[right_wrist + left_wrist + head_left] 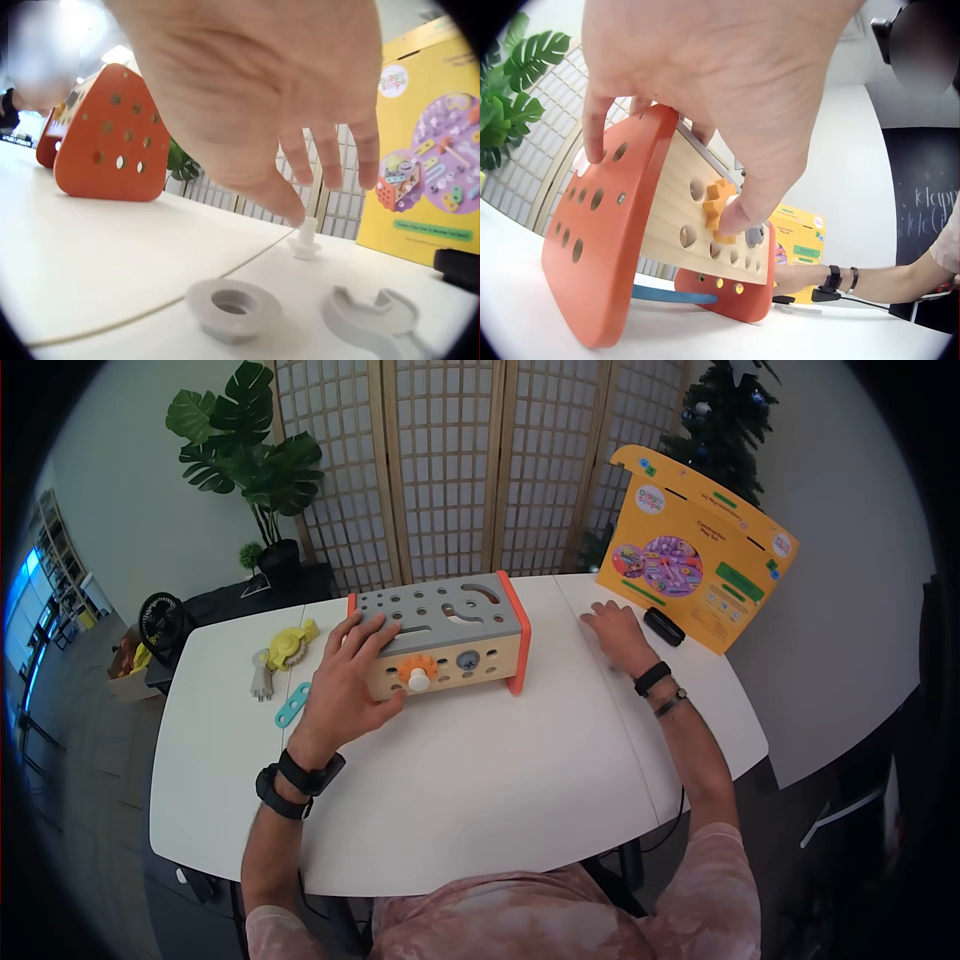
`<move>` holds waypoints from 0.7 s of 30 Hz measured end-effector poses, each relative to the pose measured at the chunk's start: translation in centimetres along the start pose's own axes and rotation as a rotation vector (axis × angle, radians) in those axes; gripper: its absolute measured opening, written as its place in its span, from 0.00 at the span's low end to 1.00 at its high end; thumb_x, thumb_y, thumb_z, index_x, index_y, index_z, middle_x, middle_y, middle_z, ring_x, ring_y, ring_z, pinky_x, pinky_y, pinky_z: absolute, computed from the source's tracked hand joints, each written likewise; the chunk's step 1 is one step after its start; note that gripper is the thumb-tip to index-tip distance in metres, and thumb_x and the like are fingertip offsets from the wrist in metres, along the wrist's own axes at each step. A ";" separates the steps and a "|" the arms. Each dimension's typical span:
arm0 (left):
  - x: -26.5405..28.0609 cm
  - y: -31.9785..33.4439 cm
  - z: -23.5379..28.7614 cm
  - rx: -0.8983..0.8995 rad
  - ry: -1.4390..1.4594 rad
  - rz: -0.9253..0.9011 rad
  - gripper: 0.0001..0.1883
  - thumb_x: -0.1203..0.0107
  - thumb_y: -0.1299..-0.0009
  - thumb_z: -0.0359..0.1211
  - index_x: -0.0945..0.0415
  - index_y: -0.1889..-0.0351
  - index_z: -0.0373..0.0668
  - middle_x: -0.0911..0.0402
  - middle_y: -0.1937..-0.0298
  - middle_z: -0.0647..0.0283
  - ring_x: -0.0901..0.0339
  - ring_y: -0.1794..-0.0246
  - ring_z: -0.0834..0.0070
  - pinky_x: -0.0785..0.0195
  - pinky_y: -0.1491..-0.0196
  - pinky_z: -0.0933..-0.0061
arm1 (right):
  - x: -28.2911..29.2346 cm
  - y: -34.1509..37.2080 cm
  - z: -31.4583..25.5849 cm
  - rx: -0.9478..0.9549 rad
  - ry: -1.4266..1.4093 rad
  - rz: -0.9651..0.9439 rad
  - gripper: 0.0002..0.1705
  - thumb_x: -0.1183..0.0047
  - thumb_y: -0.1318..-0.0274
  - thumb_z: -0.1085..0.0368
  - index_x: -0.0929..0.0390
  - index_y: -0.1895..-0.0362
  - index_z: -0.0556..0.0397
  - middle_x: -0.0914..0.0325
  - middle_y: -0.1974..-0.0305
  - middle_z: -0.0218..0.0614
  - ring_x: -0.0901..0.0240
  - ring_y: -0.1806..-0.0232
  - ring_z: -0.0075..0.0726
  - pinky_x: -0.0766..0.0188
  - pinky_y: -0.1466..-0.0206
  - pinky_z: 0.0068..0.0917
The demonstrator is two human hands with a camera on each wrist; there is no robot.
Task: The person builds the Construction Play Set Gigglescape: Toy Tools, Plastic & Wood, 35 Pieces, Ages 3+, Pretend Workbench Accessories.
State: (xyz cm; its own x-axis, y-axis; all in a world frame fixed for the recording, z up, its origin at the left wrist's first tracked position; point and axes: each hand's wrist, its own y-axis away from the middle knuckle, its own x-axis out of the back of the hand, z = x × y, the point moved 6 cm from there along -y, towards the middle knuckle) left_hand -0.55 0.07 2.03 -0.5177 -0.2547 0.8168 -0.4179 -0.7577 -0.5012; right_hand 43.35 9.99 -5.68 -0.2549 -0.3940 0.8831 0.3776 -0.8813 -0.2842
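A wooden toy workbench (470, 620) with a grey holed top and orange-red ends stands on the table. My left hand (342, 685) grips its left part, fingers over the top; in the left wrist view the thumb lies against the orange gear (717, 210) on the front. Beside the gear, a grey screw head (468, 660) sits in the front panel. My right hand (262, 97) reaches down with fingers spread, its thumb tip at an upright white bolt (304, 246); whether they touch is unclear. Near it lie a grey nut (259, 306) and a grey open-ended piece (369, 321).
At the left of the table lie a yellow piece (290, 646), a grey piece (262, 678) and a teal holed strip (292, 705). A yellow box (690, 550) stands at the back right, a black case (664, 627) before it.
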 end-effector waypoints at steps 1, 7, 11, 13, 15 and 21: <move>0.0 0.0 0.0 0.000 0.005 -0.002 0.44 0.27 0.39 0.37 0.27 0.21 0.47 0.29 0.19 0.52 0.43 0.14 0.45 0.41 0.16 0.45 | -1.3 -0.6 0.2 -0.020 0.078 -0.138 0.20 0.39 0.41 0.74 0.10 0.45 0.46 0.15 0.49 0.36 0.17 0.45 0.44 0.18 0.48 0.43; 0.0 -0.1 -0.4 -0.009 0.006 0.014 0.43 0.25 0.39 0.39 0.26 0.22 0.47 0.28 0.20 0.53 0.42 0.14 0.45 0.38 0.17 0.46 | 0.5 -1.7 0.0 -0.048 -0.169 0.158 0.17 0.39 0.39 0.73 0.11 0.47 0.48 0.16 0.56 0.38 0.18 0.49 0.46 0.18 0.47 0.47; 0.0 -0.1 -0.3 -0.049 -0.041 0.046 0.41 0.26 0.38 0.40 0.25 0.24 0.47 0.26 0.22 0.54 0.39 0.17 0.43 0.32 0.20 0.47 | 9.9 -2.4 -2.6 -0.031 -0.490 0.400 0.14 0.34 0.37 0.70 0.14 0.48 0.52 0.17 0.59 0.39 0.17 0.54 0.43 0.17 0.46 0.40; -0.1 -0.1 -0.2 -0.038 -0.033 0.036 0.41 0.25 0.39 0.40 0.25 0.24 0.46 0.27 0.21 0.53 0.39 0.17 0.43 0.34 0.20 0.46 | 13.1 -3.0 -3.2 -0.151 -0.903 0.382 0.14 0.29 0.37 0.67 0.16 0.49 0.54 0.15 0.59 0.36 0.17 0.56 0.33 0.18 0.46 0.32; -0.2 -0.3 -0.1 -0.031 -0.029 0.034 0.42 0.25 0.39 0.40 0.25 0.24 0.45 0.27 0.21 0.52 0.40 0.17 0.44 0.36 0.19 0.45 | 14.5 -3.4 -4.6 -0.125 -1.128 0.394 0.15 0.28 0.37 0.67 0.17 0.49 0.54 0.14 0.58 0.35 0.17 0.56 0.30 0.19 0.45 0.29; -0.3 -0.2 -0.2 -0.029 -0.035 0.027 0.42 0.24 0.39 0.40 0.25 0.24 0.44 0.27 0.21 0.51 0.41 0.16 0.43 0.35 0.19 0.45 | 14.2 -4.4 -9.9 -0.099 -1.658 0.257 0.21 0.31 0.32 0.68 0.16 0.37 0.54 0.09 0.52 0.33 0.13 0.50 0.25 0.18 0.40 0.26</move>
State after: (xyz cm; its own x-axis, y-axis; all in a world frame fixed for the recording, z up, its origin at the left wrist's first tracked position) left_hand -0.45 0.36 1.84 -0.5027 -0.2963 0.8121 -0.4256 -0.7328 -0.5309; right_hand 29.28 5.65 4.45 0.9728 0.1040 0.2070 0.1872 -0.8795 -0.4375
